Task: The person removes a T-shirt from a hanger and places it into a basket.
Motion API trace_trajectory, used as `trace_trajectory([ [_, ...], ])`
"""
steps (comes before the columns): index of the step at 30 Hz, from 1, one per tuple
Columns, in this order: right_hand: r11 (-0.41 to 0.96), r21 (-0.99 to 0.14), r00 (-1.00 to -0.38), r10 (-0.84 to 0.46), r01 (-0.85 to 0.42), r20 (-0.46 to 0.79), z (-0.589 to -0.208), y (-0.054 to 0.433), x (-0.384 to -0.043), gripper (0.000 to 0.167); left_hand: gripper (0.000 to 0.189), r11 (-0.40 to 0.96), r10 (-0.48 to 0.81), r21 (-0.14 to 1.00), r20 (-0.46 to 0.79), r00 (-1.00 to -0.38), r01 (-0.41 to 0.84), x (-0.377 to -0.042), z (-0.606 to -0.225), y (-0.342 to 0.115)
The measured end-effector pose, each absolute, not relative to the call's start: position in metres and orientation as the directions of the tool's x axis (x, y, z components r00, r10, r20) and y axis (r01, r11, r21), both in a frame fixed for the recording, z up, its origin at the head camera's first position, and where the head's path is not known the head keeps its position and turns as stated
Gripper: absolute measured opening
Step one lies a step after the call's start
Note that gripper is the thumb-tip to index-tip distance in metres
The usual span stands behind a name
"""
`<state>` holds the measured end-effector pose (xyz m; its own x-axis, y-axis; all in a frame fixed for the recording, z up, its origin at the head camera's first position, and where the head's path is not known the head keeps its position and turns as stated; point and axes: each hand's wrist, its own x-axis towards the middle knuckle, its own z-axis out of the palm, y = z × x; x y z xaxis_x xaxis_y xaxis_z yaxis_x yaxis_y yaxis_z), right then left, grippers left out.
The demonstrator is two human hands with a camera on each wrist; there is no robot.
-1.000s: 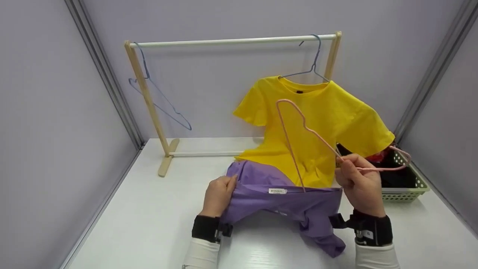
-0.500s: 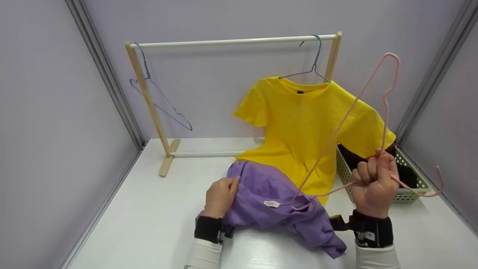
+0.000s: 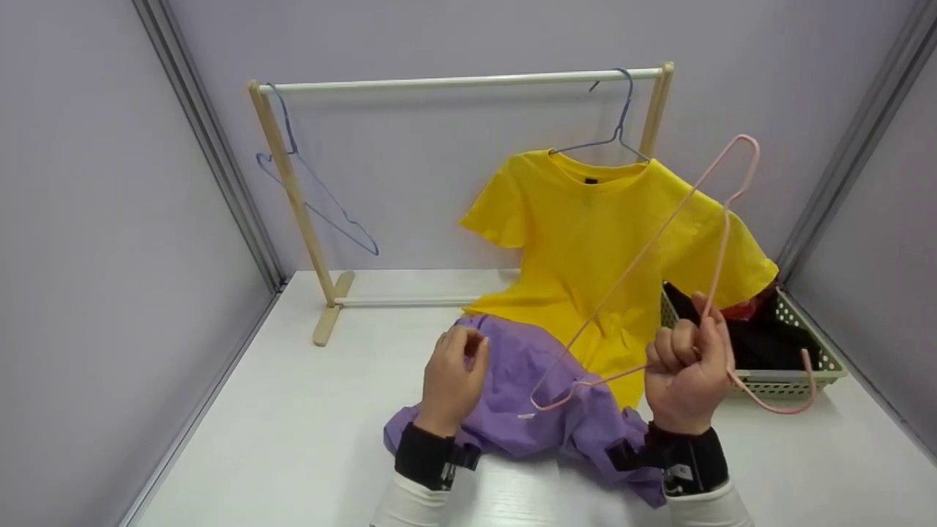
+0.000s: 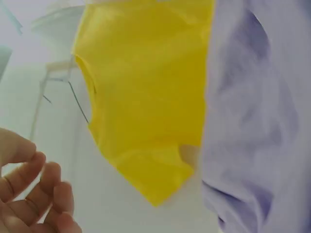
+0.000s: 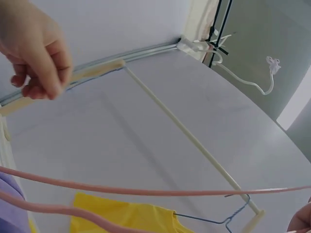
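My right hand [image 3: 684, 380] pinches a pink wire hanger [image 3: 721, 249] near its neck. The hook sticks out to the right, and one long side slopes down so that the lower shoulder end overlaps the purple T-shirt [image 3: 509, 366]. That shirt lies crumpled on the table, its neckline and small white label facing me. Over its left part hovers my left hand [image 3: 452, 380], fingers loosely bent with nothing between them; the left wrist view shows the same hand [image 4: 36, 194] beside the cloth. Behind it a yellow T-shirt [image 3: 578, 219] hangs on a blue hanger [image 3: 621, 117].
A wooden clothes rack [image 3: 454, 84] with a white rod spans the back of the white table [image 3: 293, 417]. Another blue hanger [image 3: 322, 194] hangs at its left end. At the right stands a green basket [image 3: 776, 384] of dark and red cloth.
My left hand has let go of the purple T-shirt and moved slightly right. The pink hanger has swung up out of the neckline and turned, then shifted a little left with my right hand.
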<state>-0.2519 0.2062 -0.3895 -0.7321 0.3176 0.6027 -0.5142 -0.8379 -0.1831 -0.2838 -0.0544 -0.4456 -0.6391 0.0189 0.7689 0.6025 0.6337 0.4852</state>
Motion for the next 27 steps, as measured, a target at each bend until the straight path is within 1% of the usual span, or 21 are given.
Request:
trace_trajectory([
  [3, -0.809, -0.225, -0.733, 0.326, -0.543, 0.597, -0.395, 0.194, -0.251, 0.036, 0.009, 0.528, 0.072, 0.462, 0.812, -0.580, 0.713, -0.275, -0.439, -0.042],
  [5, -0.800, -0.235, -0.730, 0.327, -0.552, 0.600, -0.398, 0.187, -0.251, 0.036, 0.008, 0.428, 0.119, 0.472, 0.816, -0.566, 0.770, -0.269, -0.436, -0.032],
  [8, -0.808, -0.230, -0.728, 0.315, -0.542, 0.609, -0.401, 0.179, -0.251, 0.038, 0.006, 0.288, 0.236, 0.517, 0.778, -0.583, 0.806, -0.259, -0.434, -0.018],
  [10, -0.821, -0.225, -0.732, 0.301, -0.525, 0.611, -0.402, 0.174, -0.251, 0.039, 0.013, 0.249, 0.335, 0.556, 0.719, -0.609, 0.793, -0.254, -0.434, -0.010],
  [13, -0.836, -0.210, -0.739, 0.296, -0.507, 0.605, -0.402, 0.171, -0.249, 0.042, 0.022, 0.300, 0.460, 0.575, 0.612, -0.644, 0.761, -0.249, -0.437, -0.002],
  [16, -0.833, -0.195, -0.741, 0.322, -0.518, 0.589, -0.401, 0.170, -0.248, 0.043, 0.022, 0.368, 0.508, 0.557, 0.551, -0.663, 0.745, -0.248, -0.441, 0.003],
  [19, -0.827, -0.187, -0.747, 0.352, -0.531, 0.563, -0.399, 0.171, -0.246, 0.041, 0.026, 0.384, 0.495, 0.550, 0.555, -0.668, 0.741, -0.249, -0.445, 0.004],
  [20, -0.820, -0.201, -0.753, 0.357, -0.536, 0.552, -0.399, 0.171, -0.246, 0.040, 0.028, 0.385, 0.486, 0.546, 0.566, -0.666, 0.744, -0.250, -0.446, 0.004],
  [24, -0.826, -0.235, -0.774, 0.324, -0.512, 0.544, -0.397, 0.172, -0.246, 0.036, 0.037, 0.391, 0.454, 0.509, 0.618, -0.642, 0.767, -0.252, -0.448, 0.003],
  [27, -0.811, -0.289, -0.773, 0.282, -0.509, 0.569, -0.397, 0.172, -0.248, 0.030, 0.042, 0.400, 0.429, 0.496, 0.642, -0.635, 0.771, -0.252, -0.448, 0.002],
])
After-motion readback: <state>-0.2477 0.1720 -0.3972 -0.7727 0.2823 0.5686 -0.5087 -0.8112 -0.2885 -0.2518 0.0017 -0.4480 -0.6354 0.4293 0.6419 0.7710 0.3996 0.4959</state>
